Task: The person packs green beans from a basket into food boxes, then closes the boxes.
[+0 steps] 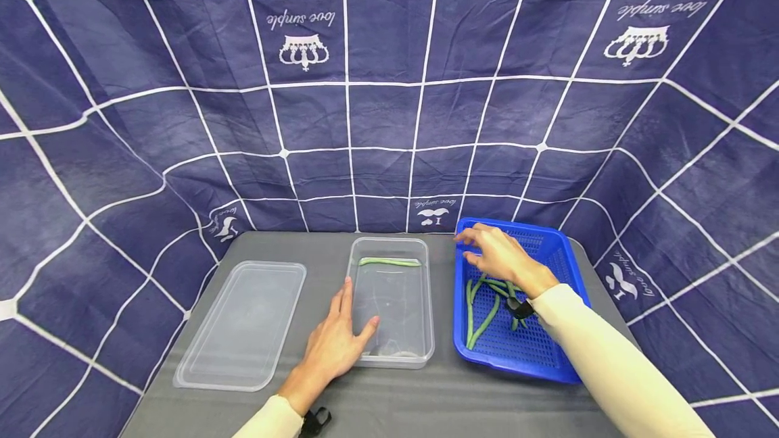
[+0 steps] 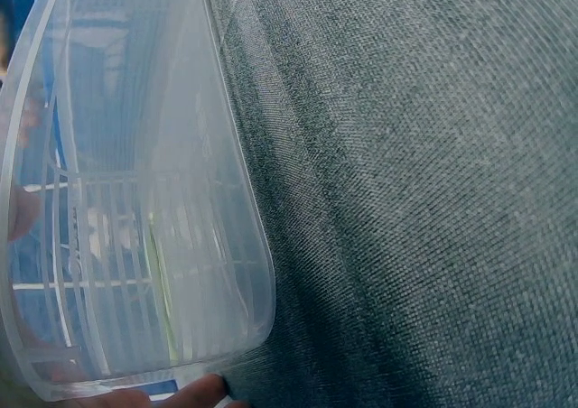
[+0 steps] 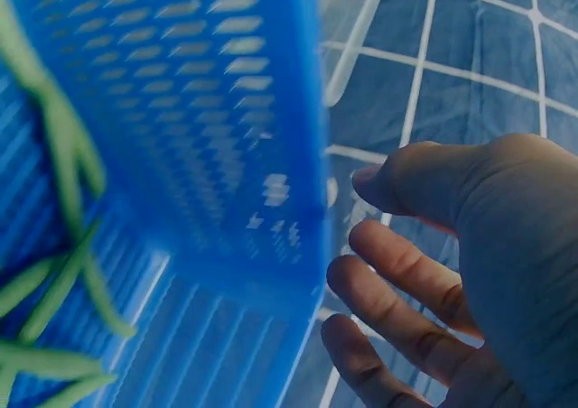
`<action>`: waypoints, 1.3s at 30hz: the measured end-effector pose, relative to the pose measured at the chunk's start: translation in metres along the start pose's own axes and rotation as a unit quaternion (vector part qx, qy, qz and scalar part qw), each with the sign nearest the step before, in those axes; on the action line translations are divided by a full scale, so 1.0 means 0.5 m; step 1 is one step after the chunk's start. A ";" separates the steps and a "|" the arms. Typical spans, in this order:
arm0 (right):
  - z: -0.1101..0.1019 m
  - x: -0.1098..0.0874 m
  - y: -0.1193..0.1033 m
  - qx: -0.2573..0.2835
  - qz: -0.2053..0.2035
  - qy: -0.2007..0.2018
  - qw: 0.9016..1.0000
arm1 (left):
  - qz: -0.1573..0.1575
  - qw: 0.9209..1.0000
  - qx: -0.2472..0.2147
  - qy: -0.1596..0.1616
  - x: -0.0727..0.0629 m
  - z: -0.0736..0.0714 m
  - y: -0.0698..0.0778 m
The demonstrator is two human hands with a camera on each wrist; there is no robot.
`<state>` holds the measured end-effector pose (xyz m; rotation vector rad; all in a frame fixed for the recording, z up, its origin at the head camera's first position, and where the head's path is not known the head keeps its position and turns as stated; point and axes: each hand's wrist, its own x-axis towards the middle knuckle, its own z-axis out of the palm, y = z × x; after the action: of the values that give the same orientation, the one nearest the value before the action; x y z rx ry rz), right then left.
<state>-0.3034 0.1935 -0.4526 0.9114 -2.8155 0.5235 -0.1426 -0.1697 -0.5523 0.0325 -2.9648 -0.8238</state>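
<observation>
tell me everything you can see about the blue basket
The blue basket is rectangular and open-topped, with rounded corners, a solid rim and perforated walls and floor; it looks like plastic. It stands upright on the gray table, right of the clear container and slightly angled. Several green beans lie inside on its floor. The right hand, holding nothing, is by its far left rim; whether they touch is unclear.

Upper-left crown (image 1: 304, 53): on the blue cloth (image 1: 389, 113), I read "love simple" inverted above it.
Upper-right crown (image 1: 638, 44): same words, "love simple", also inverted.
Centre moustache (image 1: 433, 212): "love simple" over it; below, I see an "I" and a heart (image 1: 426, 222).
Right-hand moustache (image 1: 623, 281): "love simple", tilted.
Left-hand moustache (image 1: 226, 229): I make out only "love" clearly.
</observation>
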 end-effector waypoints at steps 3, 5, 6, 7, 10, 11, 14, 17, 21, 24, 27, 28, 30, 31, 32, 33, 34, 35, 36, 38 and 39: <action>-0.001 -0.021 0.027 0.000 0.013 -0.010 1.000 | -0.003 1.000 0.003 -0.005 -0.002 -0.001 0.000; 0.000 -0.035 0.044 -0.001 0.024 -0.014 1.000 | -0.003 1.000 0.003 -0.008 -0.002 0.000 0.000; 0.000 -0.042 0.053 -0.001 0.029 -0.016 0.999 | -0.002 1.000 0.003 -0.008 -0.002 0.000 0.000; 0.000 -0.049 0.061 -0.001 0.034 -0.019 0.999 | -0.003 1.000 0.003 -0.009 -0.002 0.001 0.000; 0.002 -0.068 0.083 0.001 0.043 -0.030 0.999 | -0.004 1.000 0.002 -0.006 -0.001 0.000 -0.001; 0.004 -0.075 0.090 0.002 0.048 -0.034 0.998 | -0.005 1.000 0.003 -0.004 -0.001 -0.001 -0.001; 0.010 -0.092 0.110 0.003 0.064 -0.042 0.997 | -0.004 1.000 0.001 -0.002 -0.002 -0.004 0.000; 0.017 -0.106 0.125 0.006 0.075 -0.048 0.996 | -0.004 1.000 0.000 -0.003 -0.002 -0.003 0.002; 0.022 -0.118 0.132 0.008 0.079 -0.060 0.995 | -0.002 1.000 0.000 -0.002 -0.001 -0.001 0.001; 0.028 -0.124 0.133 0.005 0.084 -0.068 0.994 | -0.002 1.000 -0.003 0.000 -0.001 -0.001 0.001; 0.036 -0.127 0.136 0.006 0.088 -0.073 0.993 | -0.002 1.000 -0.005 -0.001 -0.002 -0.003 0.001; 0.039 -0.128 0.137 0.008 0.089 -0.073 0.993 | -0.002 1.000 -0.006 -0.001 -0.002 -0.004 0.000; 0.044 -0.130 0.139 0.017 0.084 -0.069 0.994 | -0.002 1.000 -0.006 0.000 -0.002 -0.005 0.000; 0.046 -0.132 0.140 0.023 0.081 -0.066 0.994 | -0.002 1.000 -0.005 0.000 -0.002 -0.006 -0.001; 0.049 -0.133 0.141 0.029 0.076 -0.062 0.995 | -0.003 1.000 -0.006 0.000 -0.002 -0.005 -0.001; 0.052 -0.136 0.143 0.031 0.069 -0.057 0.996 | -0.002 1.000 -0.007 0.000 -0.002 -0.005 -0.001; 0.054 -0.137 0.143 0.035 0.065 -0.054 0.996 | -0.003 1.000 -0.007 0.000 -0.002 -0.005 -0.001; 0.056 -0.139 0.144 0.038 0.061 -0.053 0.996 | -0.003 1.000 -0.007 0.000 -0.002 -0.005 0.000; 0.057 -0.140 0.145 0.039 0.059 -0.054 0.996 | -0.003 1.000 -0.007 0.000 -0.003 -0.005 0.000; 0.058 -0.142 0.143 0.043 0.066 -0.060 0.995 | -0.002 1.000 -0.006 -0.003 -0.004 -0.004 0.001; 0.058 -0.142 0.141 0.043 0.072 -0.063 0.994 | -0.001 1.000 -0.007 -0.003 -0.004 -0.004 0.001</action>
<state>-0.2882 0.2749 -0.5162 0.7852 -3.0102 0.6320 -0.1404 -0.1700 -0.5503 0.0325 -2.9657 -0.8451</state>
